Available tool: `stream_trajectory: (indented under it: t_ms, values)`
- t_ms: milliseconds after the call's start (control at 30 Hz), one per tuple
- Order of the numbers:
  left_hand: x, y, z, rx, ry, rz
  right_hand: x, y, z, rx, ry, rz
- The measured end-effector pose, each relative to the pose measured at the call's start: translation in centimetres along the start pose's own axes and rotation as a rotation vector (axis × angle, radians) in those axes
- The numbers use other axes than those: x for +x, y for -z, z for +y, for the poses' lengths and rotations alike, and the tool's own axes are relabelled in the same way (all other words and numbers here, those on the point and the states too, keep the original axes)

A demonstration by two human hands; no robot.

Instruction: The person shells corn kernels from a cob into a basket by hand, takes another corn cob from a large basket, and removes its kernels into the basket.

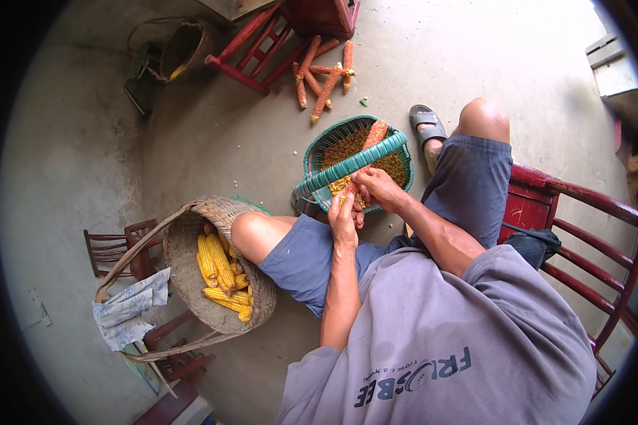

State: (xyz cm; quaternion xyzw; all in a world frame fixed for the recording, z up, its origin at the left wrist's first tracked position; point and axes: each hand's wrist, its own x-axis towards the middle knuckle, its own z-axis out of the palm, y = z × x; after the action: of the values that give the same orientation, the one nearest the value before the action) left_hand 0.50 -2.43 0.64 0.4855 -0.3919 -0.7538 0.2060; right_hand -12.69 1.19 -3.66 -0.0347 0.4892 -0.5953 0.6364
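Observation:
My left hand point(343, 219) grips the near end of a corn cob point(375, 134), where some yellow kernels still cling. Against the same cob, a little higher, my right hand point(382, 187) has its fingers closed. Most of the cob is bare and reddish, and it slants up beneath the handle point(345, 166) of a green woven basket point(307, 154). Loose corn kernels point(345, 146) cover the basket's bottom, brighter yellow close to my hands. The basket stands on the floor between my legs. My fingers hide part of the cob's lower end.
Beside my left knee, a large wicker basket point(183, 265) tipped towards me holds several unshelled yellow corn ears point(220, 263). Stripped cobs point(327, 87) lie piled beyond the green basket, near a red wooden chair point(244, 53). Another basket point(183, 53) stands at the back left.

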Motion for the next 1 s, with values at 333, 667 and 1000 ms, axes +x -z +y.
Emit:
stream_trajectory:
  t_ms: [333,667,1000]
  values:
    - [1.6,1.1,-2.9,0.395,-0.294,0.206,-0.1,-0.5,0.1,-0.064,0.044,-0.062]
    - [2.2,1.1,-3.5,0.379,-0.260,0.303,-0.3,-1.0,0.1,-0.088,0.036,-0.016]
    - [-0.1,-0.2,-0.7,0.074,-0.247,0.052,-0.6,-0.6,-0.4,-0.042,-0.031,-0.020]
